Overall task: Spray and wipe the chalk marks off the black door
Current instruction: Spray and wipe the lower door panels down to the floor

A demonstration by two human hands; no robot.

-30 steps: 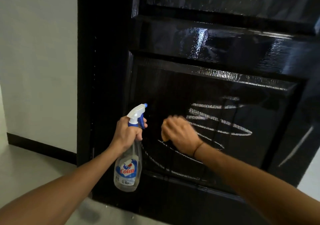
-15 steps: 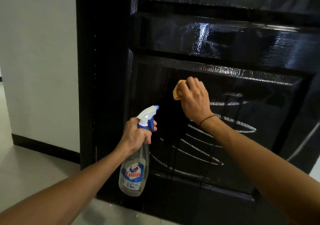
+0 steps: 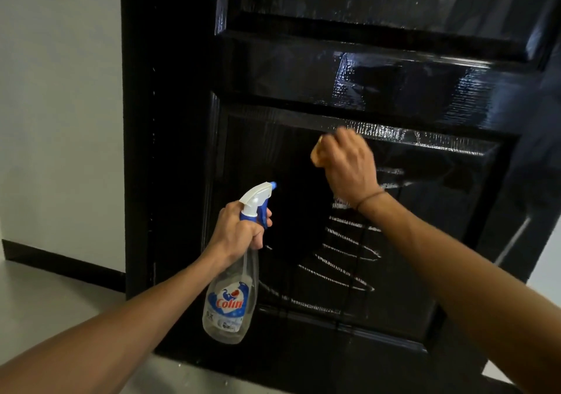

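The glossy black door fills most of the view, its lower recessed panel carrying white chalk marks in looping lines. My right hand grips a small yellow-orange cloth and presses it against the panel near its upper edge, above the marks. My left hand grips the neck of a clear spray bottle with a white and blue trigger head, held upright left of the marks, nozzle towards the door.
A pale wall with a black skirting board stands left of the door. Grey floor runs below it. A single chalk stroke marks the door's right stile.
My right hand with the cloth rose from the middle of the marks to the panel's top, then shifted slightly right. Upper chalk lines look fainter. The bottle stayed about level.
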